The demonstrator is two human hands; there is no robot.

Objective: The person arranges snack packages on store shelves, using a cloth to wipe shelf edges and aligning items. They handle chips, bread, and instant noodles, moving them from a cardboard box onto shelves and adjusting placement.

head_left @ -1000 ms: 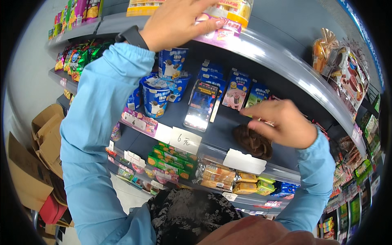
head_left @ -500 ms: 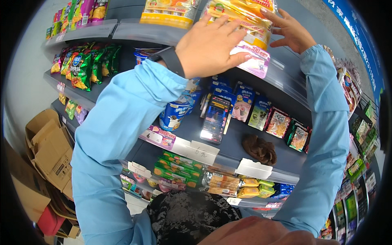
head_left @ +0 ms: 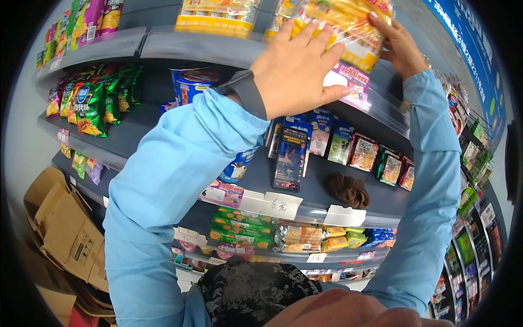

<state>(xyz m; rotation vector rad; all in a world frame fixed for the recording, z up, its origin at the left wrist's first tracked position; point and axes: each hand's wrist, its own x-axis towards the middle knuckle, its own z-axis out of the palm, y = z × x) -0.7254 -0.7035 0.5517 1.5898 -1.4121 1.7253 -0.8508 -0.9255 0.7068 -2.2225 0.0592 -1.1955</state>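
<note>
On the upper shelf, a yellow clear-wrapped snack pack (head_left: 348,27) is tilted, its lower edge over the shelf front. My right hand (head_left: 402,48) grips its right side, thumb on the front and fingers curled behind. My left hand (head_left: 299,71) lies with fingers spread, the tips touching or very near the pack's lower left. A dark watch band circles my left wrist. Behind the tilted pack, partly hidden, stands a similar yellow pack (head_left: 279,20). Another yellow pack (head_left: 217,17) stands farther left. Beneath my hands, a purple-and-white price label (head_left: 355,86) is fixed to the shelf edge.
On the shelf below are a phone (head_left: 290,159) propped upright, a brown hair tie (head_left: 347,189), small boxes and blue tubs (head_left: 193,84). Green chip bags (head_left: 90,106) hang at left. Flattened cardboard boxes (head_left: 71,229) lean at lower left. Packaged biscuits (head_left: 239,228) fill a lower shelf.
The gripped yellow pack has tilted and moved right, apart from the similar pack that now shows behind it. My right hand has closed onto its side. The whole view has shifted slightly.
</note>
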